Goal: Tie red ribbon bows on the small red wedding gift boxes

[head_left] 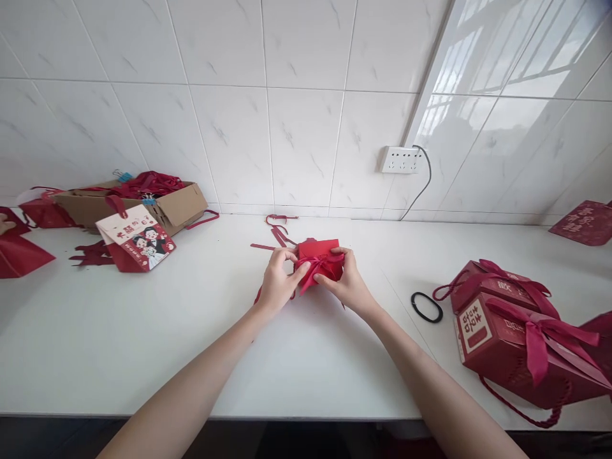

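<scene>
A small red box (pixel 321 247) sits on the white table between my hands. Across its front runs a red ribbon (pixel 319 261), looped into what looks like a bow. My left hand (pixel 277 280) is closed on the ribbon's left part, thumb and index finger pinching it. At the other side, my right hand (pixel 349 280) has its fingers around the box's right edge and its thumb pressed on the ribbon near the knot. My fingers partly cover the box's lower front. Loose ribbon scraps (pixel 278 237) lie just behind it.
To the left, a cardboard carton (pixel 179 207) holds red ribbons, beside a printed gift box (pixel 138 239). Another person's hand (pixel 6 223) shows at the far left edge. Bow-tied red boxes (pixel 507 331) stand at right, near a black oval ring (pixel 427 307). A power strip (pixel 401 160) hangs on the wall.
</scene>
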Available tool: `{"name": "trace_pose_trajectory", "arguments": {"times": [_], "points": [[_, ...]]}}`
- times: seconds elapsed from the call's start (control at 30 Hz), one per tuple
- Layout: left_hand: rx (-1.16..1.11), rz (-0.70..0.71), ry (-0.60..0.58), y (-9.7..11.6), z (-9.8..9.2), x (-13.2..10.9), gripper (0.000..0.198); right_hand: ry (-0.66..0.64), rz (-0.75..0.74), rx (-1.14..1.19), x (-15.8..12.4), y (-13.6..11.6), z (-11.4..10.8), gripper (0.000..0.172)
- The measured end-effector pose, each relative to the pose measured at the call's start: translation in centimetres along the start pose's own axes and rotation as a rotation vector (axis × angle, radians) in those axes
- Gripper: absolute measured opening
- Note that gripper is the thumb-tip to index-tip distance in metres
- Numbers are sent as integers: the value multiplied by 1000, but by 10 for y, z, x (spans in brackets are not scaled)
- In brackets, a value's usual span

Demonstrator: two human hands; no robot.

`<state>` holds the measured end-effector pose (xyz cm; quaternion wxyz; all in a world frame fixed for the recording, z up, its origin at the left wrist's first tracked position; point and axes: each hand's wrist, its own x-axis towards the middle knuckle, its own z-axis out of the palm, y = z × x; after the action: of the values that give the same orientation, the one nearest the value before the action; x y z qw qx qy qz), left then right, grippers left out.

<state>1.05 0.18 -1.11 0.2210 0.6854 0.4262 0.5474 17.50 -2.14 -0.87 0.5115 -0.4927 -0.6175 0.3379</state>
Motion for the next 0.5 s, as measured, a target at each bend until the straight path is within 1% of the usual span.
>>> {"name": "trace_pose_trajectory", "arguments": {"times": [0.03, 0.1, 0.17, 0.27, 0.37, 0.4, 0.47, 0.5], "points": [[-19, -29, -13, 0, 1, -1, 25, -5, -2, -11, 0, 0, 0, 58], [-62, -85, -38, 0, 3, -3, 40, -16, -6, -25, -1, -1, 0, 58], [-74, -97, -52, -2, 6, -5, 53, -28, -12, -30, -2, -2, -1, 56], [-7, -34, -63, -5, 7, -5, 61, -28, -24, 2, -1, -1, -2, 48], [38, 17, -110, -4, 5, -4, 72, -9, -22, 48, 0, 0, -2, 42], [33, 1, -137, -3, 4, -4, 75, -4, -20, 52, 0, 0, -2, 43], [0, -73, -197, -2, 3, -4, 82, 0, -16, 45, 1, 1, -1, 47], [-34, -104, -209, -2, 3, -4, 86, 0, -19, 39, 1, 1, 0, 48]]}}
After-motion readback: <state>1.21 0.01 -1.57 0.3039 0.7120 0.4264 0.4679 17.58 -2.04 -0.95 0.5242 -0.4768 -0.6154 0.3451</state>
